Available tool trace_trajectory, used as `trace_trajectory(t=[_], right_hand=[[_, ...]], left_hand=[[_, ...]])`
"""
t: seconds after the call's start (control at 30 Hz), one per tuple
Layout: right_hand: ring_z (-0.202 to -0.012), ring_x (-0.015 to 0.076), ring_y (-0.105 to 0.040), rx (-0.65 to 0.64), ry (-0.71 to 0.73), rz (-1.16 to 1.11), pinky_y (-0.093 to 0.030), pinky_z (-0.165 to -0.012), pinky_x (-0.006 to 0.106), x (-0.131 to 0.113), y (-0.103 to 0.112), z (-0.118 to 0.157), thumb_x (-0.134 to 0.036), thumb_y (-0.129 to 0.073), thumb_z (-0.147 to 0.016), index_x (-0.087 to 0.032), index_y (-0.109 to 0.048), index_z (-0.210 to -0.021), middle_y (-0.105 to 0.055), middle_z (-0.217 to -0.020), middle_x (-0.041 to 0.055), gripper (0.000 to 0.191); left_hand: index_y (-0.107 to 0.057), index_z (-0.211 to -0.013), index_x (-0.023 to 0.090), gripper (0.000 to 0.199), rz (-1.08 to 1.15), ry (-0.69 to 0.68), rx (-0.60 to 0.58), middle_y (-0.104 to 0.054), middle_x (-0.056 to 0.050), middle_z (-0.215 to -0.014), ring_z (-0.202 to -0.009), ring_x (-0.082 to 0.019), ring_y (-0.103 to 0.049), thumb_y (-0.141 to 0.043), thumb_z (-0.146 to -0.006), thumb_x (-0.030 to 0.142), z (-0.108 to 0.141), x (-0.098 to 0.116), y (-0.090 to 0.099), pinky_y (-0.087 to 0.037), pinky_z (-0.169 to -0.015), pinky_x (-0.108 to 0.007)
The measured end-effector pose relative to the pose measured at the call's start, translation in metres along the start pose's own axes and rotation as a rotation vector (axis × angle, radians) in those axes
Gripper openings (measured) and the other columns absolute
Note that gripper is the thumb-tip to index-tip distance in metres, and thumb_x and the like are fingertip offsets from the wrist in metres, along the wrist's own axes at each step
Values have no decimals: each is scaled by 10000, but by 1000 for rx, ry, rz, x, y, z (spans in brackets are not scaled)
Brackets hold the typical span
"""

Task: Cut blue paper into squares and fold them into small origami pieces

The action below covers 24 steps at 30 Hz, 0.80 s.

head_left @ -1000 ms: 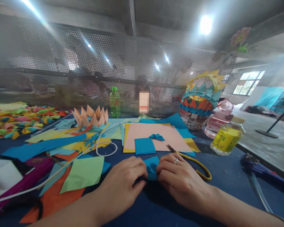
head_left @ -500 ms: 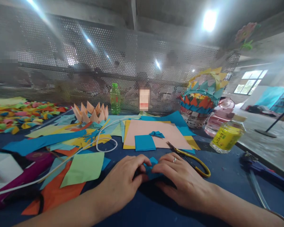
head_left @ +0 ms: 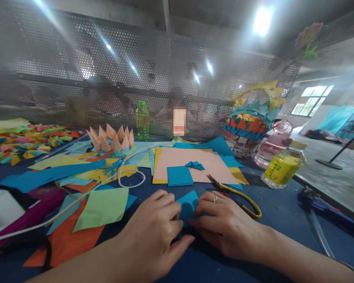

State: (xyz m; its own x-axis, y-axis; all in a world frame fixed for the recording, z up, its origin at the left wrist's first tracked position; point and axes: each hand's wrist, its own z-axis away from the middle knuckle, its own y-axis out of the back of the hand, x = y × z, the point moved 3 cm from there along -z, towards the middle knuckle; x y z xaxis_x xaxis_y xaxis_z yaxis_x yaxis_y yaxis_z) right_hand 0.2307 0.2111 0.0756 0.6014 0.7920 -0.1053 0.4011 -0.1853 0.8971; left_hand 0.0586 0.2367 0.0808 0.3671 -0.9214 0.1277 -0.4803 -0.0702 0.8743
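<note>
Head view: has a small sheet of blue paper (head_left: 189, 202) on the dark blue bench (head_left: 206, 267), between both hands and just short of a pink sheet (head_left: 208, 157). Touches the left side of the blue paper with the left hand (head_left: 159, 228), with fingers bent and close together and with the thumb stretched out apart from them, toward the right hand. Rests the bent fingers of the right hand (head_left: 221, 222), with a ring on one, along the opposite side. Cannot tell, with fingertips partly hidden, about any pinch by either hand.

Beyond, shows a folded blue square (head_left: 179, 176) across the near edge of the pink sheet, with a small folded blue piece (head_left: 195, 165) just beside its far right corner. Near the right hand, shows yellow-handled scissors (head_left: 228, 188), with tips over the pink sheet's near edge. Farther right, includes a yellow-labelled bottle (head_left: 283, 169) near a paper basket (head_left: 244, 135) with a pointed rim. Near the left forearm, shows a light green sheet (head_left: 104, 208) partly over an orange sheet (head_left: 73, 243). Farther back, includes a ring of pink paper points (head_left: 115, 144) and a green-capped bottle (head_left: 142, 122).
</note>
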Motion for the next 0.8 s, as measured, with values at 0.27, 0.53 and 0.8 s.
trace_trajectory(t=[0.27, 0.53, 0.8], right_hand=[[-811, 185, -547, 27, 5, 33, -457, -731, 330, 2, 2, 1, -158, -568, -867, -164, -694, -844, -649, -808, 55, 129], [-892, 204, -541, -58, -29, -6, -445, -783, 344, 16, 10, 1, 1, -509, -694, -148, -641, -926, -647, -876, 62, 306], [-832, 186, -555, 1, -3, -20, -440, -778, 336, 13, 12, -1, -19, -529, -736, -151, -600, -799, -637, -790, 48, 162]], left_hand=[[-621, -667, 162, 260, -206, -139, 80, -547, -4, -649, -667, -175, -450, -585, -880, 306, 2, 13, -4, -339, -727, -356], [-607, -622, 180, 256, -221, -124, 97, -538, -2, -621, -656, -183, -456, -606, -863, 265, 1, 12, -3, -335, -688, -350], [-614, -702, 166, 227, -175, -120, 84, -562, -22, -697, -690, -186, -483, -522, -906, 205, 1, 12, -4, -356, -654, -342]])
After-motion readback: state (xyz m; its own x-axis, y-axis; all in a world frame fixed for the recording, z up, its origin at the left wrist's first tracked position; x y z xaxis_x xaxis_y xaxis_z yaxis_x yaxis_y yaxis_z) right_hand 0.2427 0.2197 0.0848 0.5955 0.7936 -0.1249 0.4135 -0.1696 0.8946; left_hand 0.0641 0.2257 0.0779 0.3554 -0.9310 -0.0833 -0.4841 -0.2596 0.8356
